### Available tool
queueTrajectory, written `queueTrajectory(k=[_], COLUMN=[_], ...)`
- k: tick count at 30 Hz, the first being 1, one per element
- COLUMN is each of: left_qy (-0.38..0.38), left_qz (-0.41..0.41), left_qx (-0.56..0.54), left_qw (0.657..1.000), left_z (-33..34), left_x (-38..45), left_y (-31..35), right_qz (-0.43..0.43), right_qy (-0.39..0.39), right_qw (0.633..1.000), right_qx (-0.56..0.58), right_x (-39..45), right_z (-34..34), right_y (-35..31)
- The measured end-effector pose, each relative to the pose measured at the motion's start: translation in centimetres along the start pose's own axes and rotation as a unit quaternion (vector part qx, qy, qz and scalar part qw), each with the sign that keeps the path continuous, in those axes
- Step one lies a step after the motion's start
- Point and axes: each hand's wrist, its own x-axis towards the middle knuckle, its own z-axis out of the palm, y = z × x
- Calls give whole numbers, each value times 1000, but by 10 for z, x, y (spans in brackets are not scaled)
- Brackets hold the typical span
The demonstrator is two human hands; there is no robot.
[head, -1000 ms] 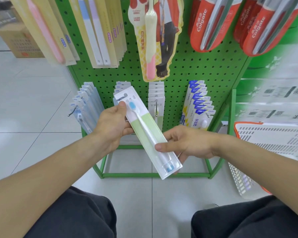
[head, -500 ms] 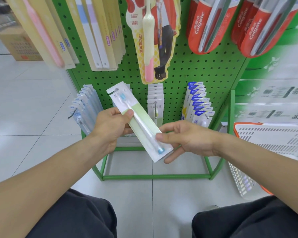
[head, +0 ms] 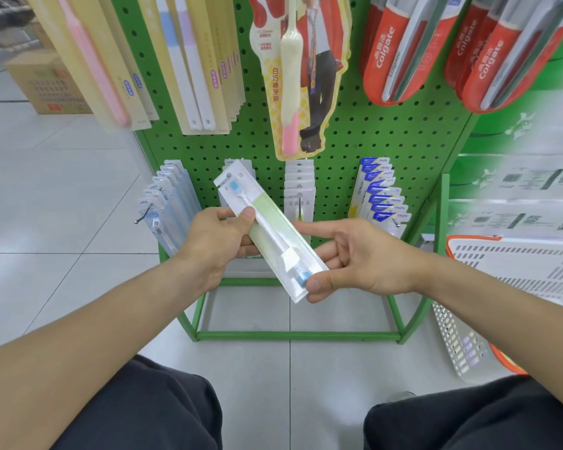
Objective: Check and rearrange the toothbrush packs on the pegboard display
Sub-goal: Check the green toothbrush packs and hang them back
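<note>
Lowered slightly, toothbrush pack (head: 267, 228) sits gripped by both hands (head: 215, 241).

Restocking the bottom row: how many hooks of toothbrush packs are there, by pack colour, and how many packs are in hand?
Clear bluish stack: 1
White stacks: 2
Blue-topped stack: 1
Green-and-white pack in hand: 1
Total: 5

White-and-green toothbrush pack (head: 275, 233) tilted, blue-bristled head upper left, held in front of green pegboard (head: 387, 138); more packs hanging on pegs behind
</note>
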Motion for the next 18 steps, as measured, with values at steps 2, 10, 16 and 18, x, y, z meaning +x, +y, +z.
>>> queueTrajectory(k=[2,10,16,18], left_qy=[-11,-73,-74,-91], left_qz=[16,36,27,27], left_qx=[71,47,21,10], left_qw=[997,996,997,995], left_z=[1,13,14,13], left_x=[1,-17,-19,-21], left_y=[0,8,6,7], right_qz=[0,-28,-12,-1], right_qy=[2,40,79,108], right_qw=[998,932,931,941], right_qx=[-59,-359,-357,-322], right_x=[-1,-5,0,2], right_z=[-1,8,10,13], right_y=[4,0,5,5])
